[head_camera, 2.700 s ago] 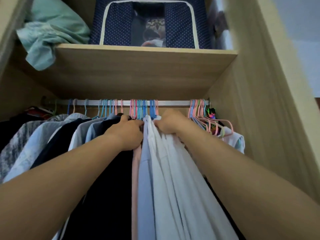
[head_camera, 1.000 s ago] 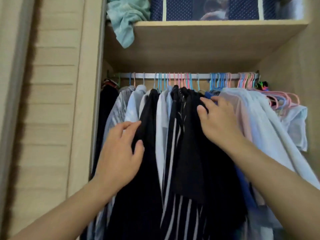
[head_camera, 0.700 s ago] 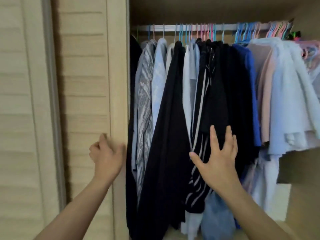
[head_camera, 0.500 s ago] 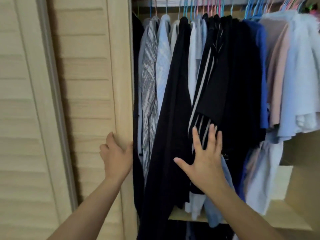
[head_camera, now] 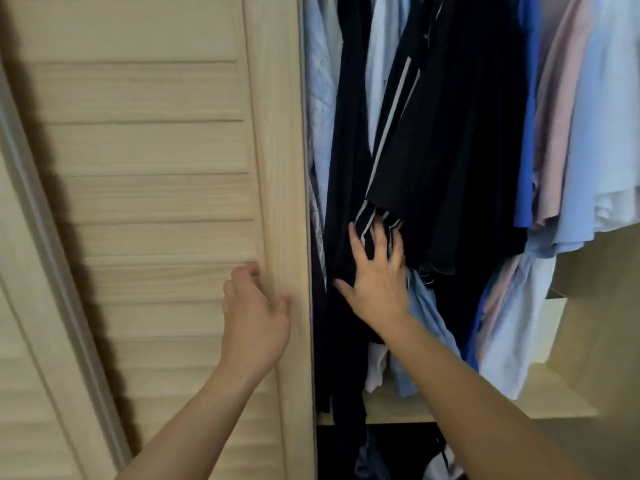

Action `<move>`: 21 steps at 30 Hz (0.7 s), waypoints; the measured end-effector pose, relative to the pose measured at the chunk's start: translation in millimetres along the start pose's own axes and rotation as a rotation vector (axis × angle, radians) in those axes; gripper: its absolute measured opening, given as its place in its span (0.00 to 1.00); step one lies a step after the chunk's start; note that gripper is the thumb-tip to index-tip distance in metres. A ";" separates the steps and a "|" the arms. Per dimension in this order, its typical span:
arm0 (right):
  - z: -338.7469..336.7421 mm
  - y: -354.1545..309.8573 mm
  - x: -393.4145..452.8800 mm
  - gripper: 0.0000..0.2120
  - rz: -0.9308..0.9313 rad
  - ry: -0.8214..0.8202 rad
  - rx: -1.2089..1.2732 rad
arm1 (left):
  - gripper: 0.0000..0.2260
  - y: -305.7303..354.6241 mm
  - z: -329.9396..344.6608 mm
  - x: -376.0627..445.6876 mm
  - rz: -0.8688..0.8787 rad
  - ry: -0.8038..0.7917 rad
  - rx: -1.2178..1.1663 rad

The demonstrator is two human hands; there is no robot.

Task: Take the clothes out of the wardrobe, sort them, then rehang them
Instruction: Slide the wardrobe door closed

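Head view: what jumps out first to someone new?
The slatted wooden door fills the left half, with the left hand on its edge. Right of it hangs a dense row of clothes, dark garments in the middle and pale blue shirts far right; the right hand presses open-fingered into the dark ones.

The left hand (head_camera: 254, 320) now rests on the louvred door (head_camera: 156, 202) edge; the right hand (head_camera: 375, 277) sits lower, fingers spread on the dark striped garment (head_camera: 388, 133).
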State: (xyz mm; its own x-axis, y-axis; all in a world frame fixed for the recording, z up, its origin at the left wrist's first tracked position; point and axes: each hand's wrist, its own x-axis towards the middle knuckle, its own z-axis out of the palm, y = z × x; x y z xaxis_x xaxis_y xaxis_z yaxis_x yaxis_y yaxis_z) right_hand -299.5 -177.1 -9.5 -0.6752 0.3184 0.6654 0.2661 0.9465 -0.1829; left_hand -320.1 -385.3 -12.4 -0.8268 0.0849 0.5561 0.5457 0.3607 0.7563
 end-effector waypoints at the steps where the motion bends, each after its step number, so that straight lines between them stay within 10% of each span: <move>1: -2.9 11.9 1.9 0.42 -0.052 -0.026 0.067 | 0.19 2.3 5.8 0.3 0.035 -0.041 0.014; 6: -43.3 72.1 -34.8 0.29 -0.245 -0.198 0.360 | 0.15 47.5 25.9 9.6 0.222 -0.159 0.375; 11: -114.0 94.4 -57.8 0.19 -0.167 0.574 0.198 | 0.17 86.2 64.8 6.3 0.319 -0.228 0.451; 13: -129.9 111.7 -30.7 0.23 0.045 0.648 -0.023 | 0.17 102.2 82.7 -0.1 0.341 -0.256 0.448; 16: -116.0 154.2 11.0 0.24 0.178 0.419 -0.102 | 0.15 122.9 113.0 -9.0 0.355 -0.319 0.441; 21: -127.9 195.1 25.9 0.21 0.149 -0.158 0.488 | 0.13 154.0 160.9 -25.0 0.366 -0.371 0.427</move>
State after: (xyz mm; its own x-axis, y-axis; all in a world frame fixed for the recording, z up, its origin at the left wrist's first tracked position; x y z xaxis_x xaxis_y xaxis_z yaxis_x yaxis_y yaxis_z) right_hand -177.1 9.0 64.7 -0.7599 0.4197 0.4964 0.0416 0.7935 -0.6072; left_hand -237.3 -182.4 34.7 -0.6323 0.5578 0.5377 0.7610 0.5772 0.2961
